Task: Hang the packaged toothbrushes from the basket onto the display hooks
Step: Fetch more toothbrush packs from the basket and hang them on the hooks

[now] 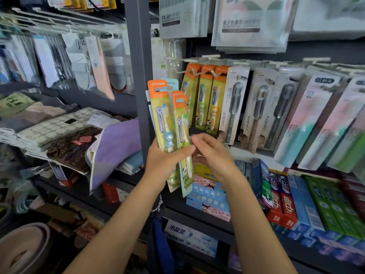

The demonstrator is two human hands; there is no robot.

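My left hand [166, 157] grips a fanned bunch of packaged children's toothbrushes [166, 115] with orange tops, held upright in front of the grey shelf post. My right hand [211, 153] is right beside it, fingers curled against the right edge of the bunch; whether it pinches a pack I cannot tell. Up and to the right, white display hooks [189, 71] carry matching orange-topped toothbrush packs [205, 99]. The leftmost hook sticks out bare at its tip. No basket is in view.
More hooks to the right hold grey toothbrush packs [235, 103] and pastel ones [308, 119]. Toothpaste boxes [284, 200] fill the shelf below. A grey upright post [138, 56] divides the rack; towels and cloths [114, 143] lie on the left shelf.
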